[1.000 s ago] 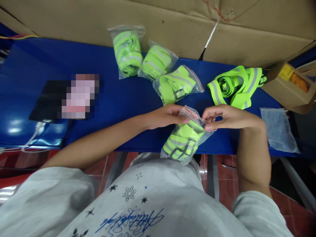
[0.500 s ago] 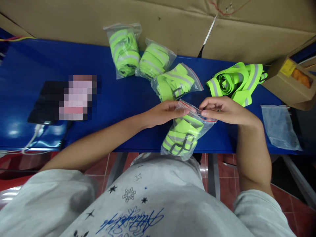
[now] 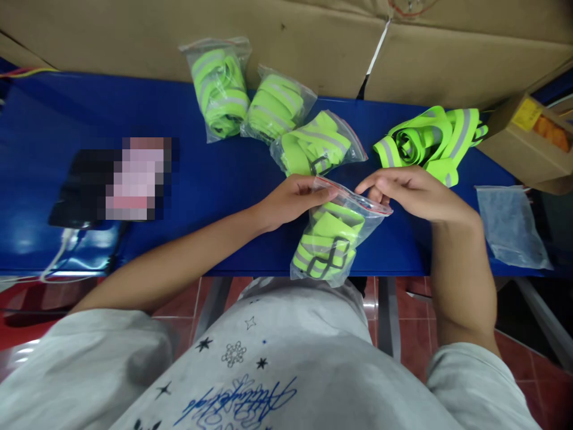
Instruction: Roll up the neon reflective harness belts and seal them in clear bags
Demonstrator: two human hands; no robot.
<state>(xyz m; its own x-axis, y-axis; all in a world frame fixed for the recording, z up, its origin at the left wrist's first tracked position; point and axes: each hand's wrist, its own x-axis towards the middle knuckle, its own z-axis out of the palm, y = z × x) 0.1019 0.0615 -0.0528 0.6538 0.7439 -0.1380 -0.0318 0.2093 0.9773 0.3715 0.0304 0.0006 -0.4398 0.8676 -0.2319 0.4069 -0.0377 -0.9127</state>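
Observation:
My left hand (image 3: 301, 200) pinches the top left corner of a clear zip-lock bag (image 3: 329, 239) between thumb and fingers. Inside the bag is a rolled neon-green reflective strap (image 3: 323, 249) with a black buckle (image 3: 332, 258). The bag hangs over the table's front edge, its red-lined mouth uppermost. My right hand (image 3: 398, 188) is beside the right part of that mouth, index finger stretched out, other fingers partly curled; it does not grip the bag. Whether its fingertips touch the plastic is hard to tell.
On the blue table (image 3: 197, 203) several bagged straps (image 3: 219, 92) lie at the back. Loose green straps (image 3: 430, 143) are at the right, near a cardboard box (image 3: 526, 146) and a flat clear bag (image 3: 513, 224). A blurred-out phone-like device (image 3: 85, 185) with cables lies left.
My right hand has come off the bag's mouth, its index finger now extended. My left hand keeps its pinch. The view has shifted slightly.

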